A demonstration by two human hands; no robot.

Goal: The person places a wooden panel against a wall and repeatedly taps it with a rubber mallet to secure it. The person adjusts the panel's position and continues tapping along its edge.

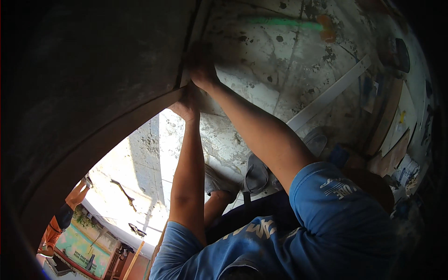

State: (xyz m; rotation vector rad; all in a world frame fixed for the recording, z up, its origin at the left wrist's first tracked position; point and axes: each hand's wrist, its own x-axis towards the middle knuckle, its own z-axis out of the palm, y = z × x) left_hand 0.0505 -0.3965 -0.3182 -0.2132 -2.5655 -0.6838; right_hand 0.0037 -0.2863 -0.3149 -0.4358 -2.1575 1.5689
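A large dark panel (107, 60) with a brown wooden edge (140, 112) fills the left side. At its near right corner my left hand (187, 106) is closed around the edge, its fingers partly hidden. Just beyond, my right hand (201, 72) is curled beside the panel's side. Deep shadow covers its fingers, so what they hold cannot be made out. On the stained floor past the right hand lies a blurred tool with a green handle (289, 22) and an orange-brown head (327, 29), shaped like a hammer.
A pale flat strip (329, 93) lies slanted across the floor. Sandals (256, 173) rest near my foot (218, 182). Boards and clutter (392, 116) line the right side. Sunlit ground at lower left holds a curved stick (122, 192); a person in orange (53, 233) stands beyond.
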